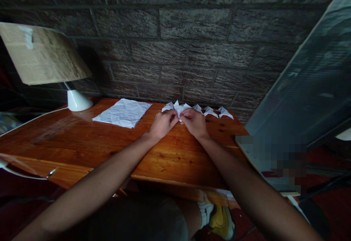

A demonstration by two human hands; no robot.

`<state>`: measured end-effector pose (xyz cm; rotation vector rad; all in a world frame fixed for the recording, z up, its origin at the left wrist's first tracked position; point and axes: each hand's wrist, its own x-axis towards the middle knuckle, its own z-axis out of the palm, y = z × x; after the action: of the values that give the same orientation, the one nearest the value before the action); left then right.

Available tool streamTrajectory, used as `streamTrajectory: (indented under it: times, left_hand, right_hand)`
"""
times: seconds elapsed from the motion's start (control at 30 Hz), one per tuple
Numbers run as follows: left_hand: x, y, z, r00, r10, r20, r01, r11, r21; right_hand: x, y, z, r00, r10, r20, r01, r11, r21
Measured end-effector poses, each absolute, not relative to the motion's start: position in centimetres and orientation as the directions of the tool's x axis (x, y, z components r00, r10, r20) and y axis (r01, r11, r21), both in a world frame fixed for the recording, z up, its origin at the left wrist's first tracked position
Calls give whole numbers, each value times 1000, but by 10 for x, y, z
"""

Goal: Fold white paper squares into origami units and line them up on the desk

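Observation:
Near the back of the wooden table, my left hand (163, 123) and my right hand (194, 121) meet at a piece of white folded paper (179, 108). Both hands pinch it between thumb and fingers, left and right, and the fingers cover part of it. Its pointed flaps stick up above my fingertips. Beyond and beside my hands, several similar folded white paper pieces (210, 111) stand in a row along the table's back edge; my hands partly hide some of them. To the left lies a stack of creased white paper sheets (123, 112).
A lamp (79, 100) with a brown paper shade stands at the table's (68, 138) back left, its white cord running off left. A dark brick wall (194, 23) rises behind. Right of the table are a large grey panel (296, 73) and a partly blurred flat board (263, 160).

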<state>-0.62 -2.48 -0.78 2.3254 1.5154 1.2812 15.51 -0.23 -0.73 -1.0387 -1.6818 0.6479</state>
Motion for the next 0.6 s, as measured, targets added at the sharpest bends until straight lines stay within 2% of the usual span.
streamTrajectory:
  times: [0.43,0.5,0.6]
  left_hand:
    - [-6,-24,-11,181,750,636,716,-544,438]
    - [-6,-23,-12,173,744,645,684,-562,465]
    - [-7,-19,-14,97,768,633,586,-558,588]
  right_hand:
    - [155,-3,-7,-91,887,453,306,457,-835]
    - [155,-4,-7,-92,892,442,292,448,-845]
    - [156,-2,-8,-135,883,450,256,470,-845]
